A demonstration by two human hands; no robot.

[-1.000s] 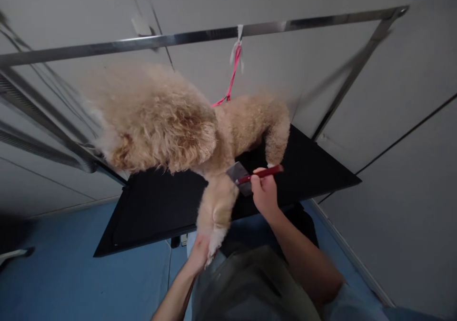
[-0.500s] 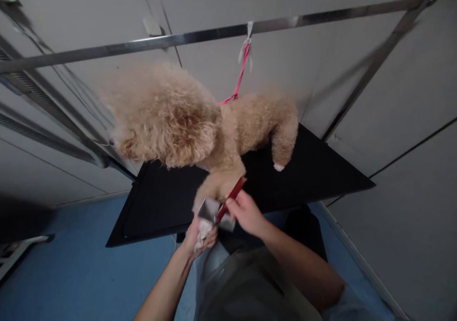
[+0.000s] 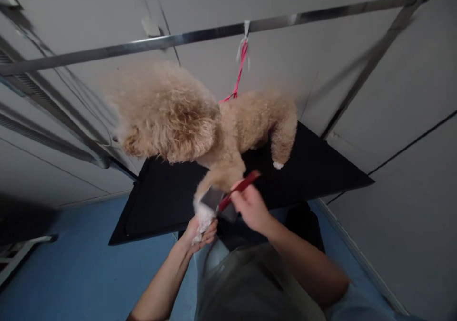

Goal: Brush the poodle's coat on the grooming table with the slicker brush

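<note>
A curly apricot dog (image 3: 246, 121) stands on a black grooming table (image 3: 160, 206), its head toward the left. One front leg is stretched toward me, and my left hand (image 3: 200, 230) is closed around its white paw (image 3: 205, 220). In my right hand (image 3: 252, 204) is the red handle of a slicker brush (image 3: 240, 190). The brush's grey double-sided head (image 3: 213, 197) lies against the fur of that leg just above the paw; motion blurs it slightly. The bristles are not clear.
A metal bar (image 3: 200, 36) runs above the table, and a pink loop leash (image 3: 240, 68) hangs from it to the dog's neck. Ribbed hoses (image 3: 46, 137) lie along the left by the wall. Below is a blue floor (image 3: 89, 273).
The brush head has moved slightly up the leg, and the handle has tilted flatter toward the right. My left hand keeps hold of the paw in nearly the same place.
</note>
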